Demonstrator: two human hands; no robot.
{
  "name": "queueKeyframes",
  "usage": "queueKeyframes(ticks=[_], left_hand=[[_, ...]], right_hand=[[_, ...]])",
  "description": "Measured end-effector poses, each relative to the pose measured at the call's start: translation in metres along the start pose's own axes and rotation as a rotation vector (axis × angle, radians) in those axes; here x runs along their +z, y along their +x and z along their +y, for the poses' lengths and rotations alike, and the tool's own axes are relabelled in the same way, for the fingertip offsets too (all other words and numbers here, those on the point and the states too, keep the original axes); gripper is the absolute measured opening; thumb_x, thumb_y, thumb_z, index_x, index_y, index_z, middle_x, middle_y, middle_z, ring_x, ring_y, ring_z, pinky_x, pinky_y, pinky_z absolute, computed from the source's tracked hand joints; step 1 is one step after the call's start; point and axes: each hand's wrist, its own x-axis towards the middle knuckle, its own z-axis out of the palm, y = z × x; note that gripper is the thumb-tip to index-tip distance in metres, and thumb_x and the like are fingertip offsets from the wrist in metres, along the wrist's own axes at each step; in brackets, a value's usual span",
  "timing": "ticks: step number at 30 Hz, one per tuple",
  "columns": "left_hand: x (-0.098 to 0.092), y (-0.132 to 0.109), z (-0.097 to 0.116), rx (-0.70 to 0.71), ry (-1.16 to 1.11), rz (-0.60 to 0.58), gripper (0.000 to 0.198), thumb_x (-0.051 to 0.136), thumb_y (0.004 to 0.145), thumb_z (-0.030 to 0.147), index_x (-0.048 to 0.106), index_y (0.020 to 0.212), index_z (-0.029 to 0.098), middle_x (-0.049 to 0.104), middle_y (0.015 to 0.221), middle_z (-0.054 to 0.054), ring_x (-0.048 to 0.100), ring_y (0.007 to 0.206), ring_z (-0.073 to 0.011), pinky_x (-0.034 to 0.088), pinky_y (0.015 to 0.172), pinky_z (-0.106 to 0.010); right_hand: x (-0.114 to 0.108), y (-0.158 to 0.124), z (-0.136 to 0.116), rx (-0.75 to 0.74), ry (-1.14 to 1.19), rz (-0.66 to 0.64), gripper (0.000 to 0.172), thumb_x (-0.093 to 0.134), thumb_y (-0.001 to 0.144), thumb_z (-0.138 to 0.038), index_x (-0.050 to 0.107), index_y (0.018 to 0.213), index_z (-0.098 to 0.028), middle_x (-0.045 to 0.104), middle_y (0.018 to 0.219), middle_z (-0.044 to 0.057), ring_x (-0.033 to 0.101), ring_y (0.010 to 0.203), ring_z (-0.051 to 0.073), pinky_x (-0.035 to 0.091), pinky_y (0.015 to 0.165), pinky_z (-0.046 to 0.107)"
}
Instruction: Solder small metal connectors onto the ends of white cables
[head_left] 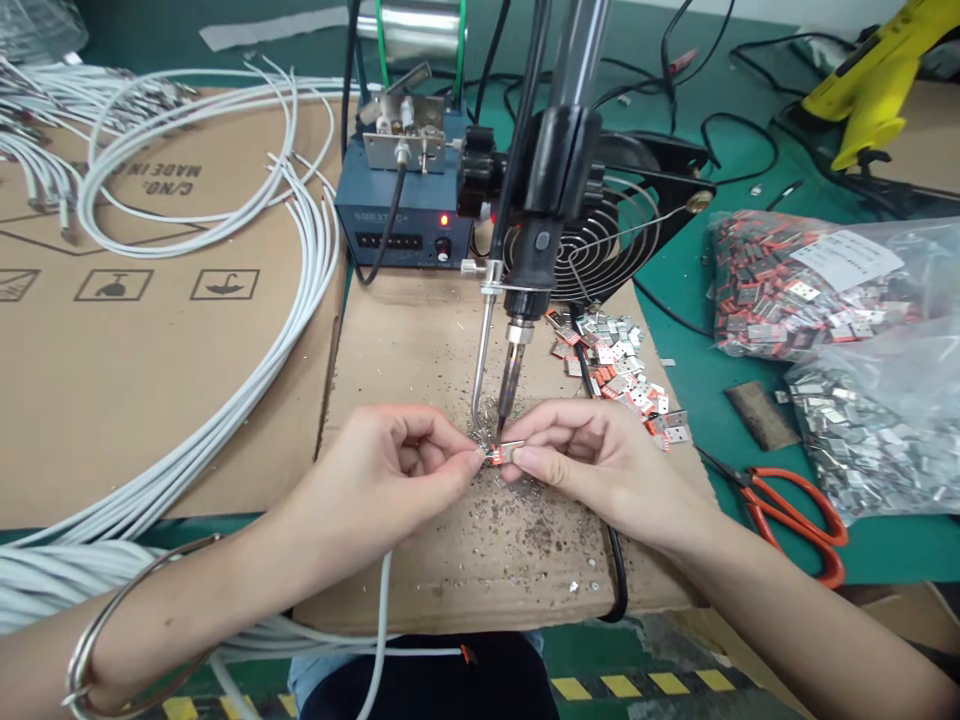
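My right hand (pixel 592 455) pinches a USB plug (pixel 507 452) with an orange insert, close under the tip of the mounted soldering iron (pixel 513 375). Between the thumb and finger of my left hand (pixel 416 465) is the end of a white cable (pixel 384 610), which hangs down below the hand. The wire ends meet the plug's orange end, though the exact contact is too small to tell. A thin metal feed tube (pixel 484 360) comes down beside the iron and ends just above the fingers.
Loose USB plugs (pixel 619 360) lie to the right, before a fan (pixel 600 230). A blue solder feeder (pixel 405 210) stands behind. Bundled white cables (pixel 300 280) lie on cardboard at left. Orange-handled scissors (pixel 795 510) and bags of plug parts (pixel 832 290) are at right.
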Motion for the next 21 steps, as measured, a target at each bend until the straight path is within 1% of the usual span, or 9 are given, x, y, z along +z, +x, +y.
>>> queueKeyframes(ticks=[4, 8, 16, 21], left_hand=[[0.0, 0.0009, 0.0002, -0.001, 0.016, 0.017, 0.008, 0.061, 0.071, 0.019, 0.063, 0.065, 0.015, 0.045, 0.042, 0.009, 0.038, 0.031, -0.0036, 0.034, 0.027, -0.01], [-0.0009, 0.0016, -0.0012, -0.002, 0.062, 0.015, 0.011, 0.06, 0.072, 0.022, 0.063, 0.064, 0.015, 0.045, 0.044, 0.008, 0.039, 0.031, -0.0038, 0.033, 0.026, -0.011], [-0.0019, -0.0019, -0.0016, 0.047, 0.088, 0.019, 0.011, 0.06, 0.072, 0.022, 0.064, 0.065, 0.014, 0.046, 0.042, 0.008, 0.04, 0.03, -0.0037, 0.031, 0.027, -0.012], [-0.0016, -0.0003, -0.0001, 0.048, 0.114, 0.023, 0.011, 0.06, 0.073, 0.021, 0.064, 0.065, 0.014, 0.047, 0.044, 0.007, 0.04, 0.032, -0.0042, 0.032, 0.028, -0.013]], right_hand=[[0.0021, 0.0, 0.0006, -0.015, -0.035, 0.025, 0.005, 0.068, 0.07, -0.019, 0.065, 0.073, -0.016, 0.071, 0.064, 0.003, 0.066, 0.059, 0.012, 0.05, 0.053, 0.021], [0.0044, -0.0003, 0.0018, -0.014, -0.072, 0.059, 0.006, 0.067, 0.07, -0.02, 0.065, 0.073, -0.016, 0.071, 0.063, 0.003, 0.064, 0.055, 0.012, 0.047, 0.048, 0.021], [0.0017, -0.001, 0.0018, -0.049, -0.059, 0.017, 0.007, 0.066, 0.072, -0.021, 0.065, 0.076, -0.015, 0.071, 0.065, 0.003, 0.065, 0.059, 0.012, 0.049, 0.052, 0.022], [0.0034, 0.0001, 0.0012, -0.041, -0.103, 0.031, 0.009, 0.065, 0.072, -0.023, 0.065, 0.075, -0.015, 0.071, 0.064, 0.003, 0.062, 0.055, 0.012, 0.045, 0.047, 0.022]])
